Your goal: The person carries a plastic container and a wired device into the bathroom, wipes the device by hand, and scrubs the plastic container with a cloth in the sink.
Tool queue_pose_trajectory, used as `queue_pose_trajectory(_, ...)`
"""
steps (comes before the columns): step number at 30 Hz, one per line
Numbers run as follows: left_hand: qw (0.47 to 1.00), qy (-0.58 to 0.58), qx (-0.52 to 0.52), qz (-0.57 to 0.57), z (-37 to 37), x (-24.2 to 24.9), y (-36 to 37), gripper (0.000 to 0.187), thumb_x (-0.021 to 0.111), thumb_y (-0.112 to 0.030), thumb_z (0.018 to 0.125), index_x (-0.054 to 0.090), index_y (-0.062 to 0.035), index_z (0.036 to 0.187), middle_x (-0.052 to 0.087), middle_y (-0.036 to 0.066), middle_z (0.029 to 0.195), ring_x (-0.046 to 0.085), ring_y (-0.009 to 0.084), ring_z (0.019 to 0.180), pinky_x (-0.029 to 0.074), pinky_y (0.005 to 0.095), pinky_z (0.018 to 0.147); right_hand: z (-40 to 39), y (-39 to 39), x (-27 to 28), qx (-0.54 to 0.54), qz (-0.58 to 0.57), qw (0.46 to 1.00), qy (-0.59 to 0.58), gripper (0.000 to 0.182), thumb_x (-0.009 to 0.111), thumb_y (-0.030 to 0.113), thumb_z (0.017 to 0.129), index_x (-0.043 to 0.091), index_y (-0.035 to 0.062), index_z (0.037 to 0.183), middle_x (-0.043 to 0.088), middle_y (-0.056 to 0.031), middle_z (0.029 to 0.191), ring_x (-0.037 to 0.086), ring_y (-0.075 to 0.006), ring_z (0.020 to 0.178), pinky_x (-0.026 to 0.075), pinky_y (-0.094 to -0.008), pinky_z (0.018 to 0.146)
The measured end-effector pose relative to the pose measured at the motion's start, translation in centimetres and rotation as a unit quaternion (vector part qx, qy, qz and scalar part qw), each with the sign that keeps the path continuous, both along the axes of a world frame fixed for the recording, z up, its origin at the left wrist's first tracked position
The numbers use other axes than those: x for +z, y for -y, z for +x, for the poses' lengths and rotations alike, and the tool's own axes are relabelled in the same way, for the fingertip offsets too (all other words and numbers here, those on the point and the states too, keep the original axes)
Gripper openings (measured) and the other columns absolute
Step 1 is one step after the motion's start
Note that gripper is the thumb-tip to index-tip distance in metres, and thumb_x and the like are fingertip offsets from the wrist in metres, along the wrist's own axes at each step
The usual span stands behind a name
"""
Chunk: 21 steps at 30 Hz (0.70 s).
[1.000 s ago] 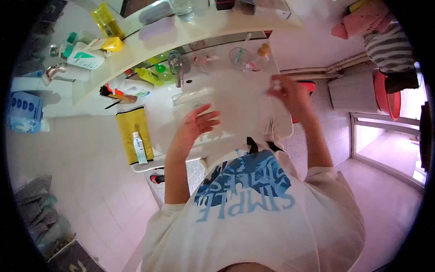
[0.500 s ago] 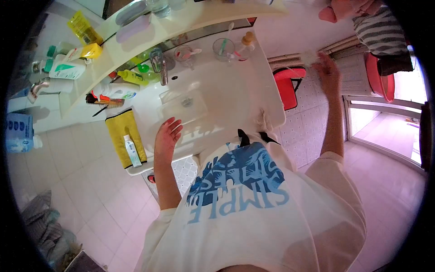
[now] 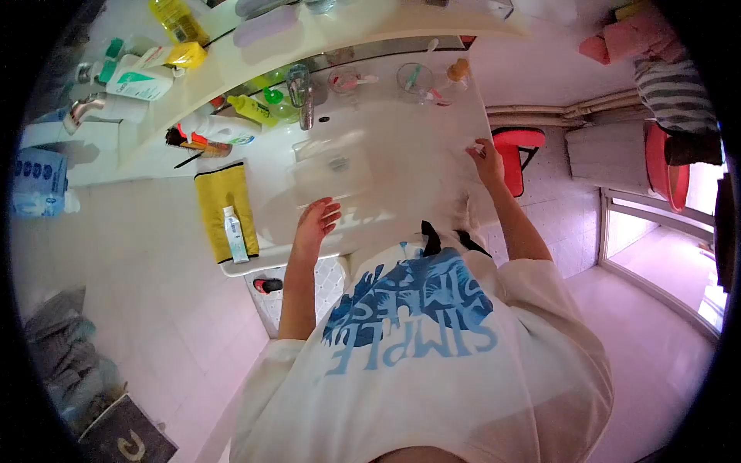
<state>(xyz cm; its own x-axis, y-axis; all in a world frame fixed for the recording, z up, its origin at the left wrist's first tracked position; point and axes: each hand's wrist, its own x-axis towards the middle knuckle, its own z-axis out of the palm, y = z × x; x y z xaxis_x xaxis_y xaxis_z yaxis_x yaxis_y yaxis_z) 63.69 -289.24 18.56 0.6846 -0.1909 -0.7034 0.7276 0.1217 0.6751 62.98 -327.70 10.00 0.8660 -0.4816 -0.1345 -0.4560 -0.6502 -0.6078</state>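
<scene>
Head view shows the left hand (image 3: 316, 220) with fingers spread, resting at the front rim of the smooth white sink (image 3: 363, 166), while the right hand (image 3: 488, 158) at the sink's right edge pinches something small and pale; what it is I cannot tell. Beside the sink lie a yellow cloth (image 3: 218, 204) and tube (image 3: 234, 234). Half a second ago the right hand was raised toward the red stool (image 3: 519, 143); now it is back at the sink.

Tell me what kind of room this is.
Most likely a home bathroom. A white washbasin with a chrome tap sits under a shelf of toiletry bottles, cups with toothbrushes stand at the back, and the floor is tiled. The left hand rests at the basin's front rim.
</scene>
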Motion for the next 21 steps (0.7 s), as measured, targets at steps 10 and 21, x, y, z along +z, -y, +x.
queue_pose_trajectory(10,0.994,-0.105,-0.005,0.034,-2.7,-5.5,-0.8,0.028,0.042,-0.029,0.077,0.048,-0.0117,0.098,0.056,0.004,0.088,0.053,0.0127,0.076,0.038,0.0247,0.063,1.8,-0.8,-0.9,0.023,-0.093,0.991,-0.098,0.028,0.037,0.028,0.080,0.043,0.0075,0.099,0.052,-0.0155,0.086,0.051,-0.0316,0.079,0.041,-0.0401,0.066)
queue_pose_trajectory(21,0.988,-0.141,0.000,0.061,-4.1,-8.1,-1.6,0.029,0.043,-0.026,0.077,0.046,-0.0082,0.099,0.056,0.004,0.085,0.053,0.0112,0.072,0.038,0.0211,0.054,0.4,-2.7,1.2,0.134,-0.324,0.936,-0.009,0.039,0.049,0.010,0.067,0.040,0.0095,0.105,0.041,-0.0076,0.106,0.038,-0.0229,0.100,0.031,-0.0383,0.080)
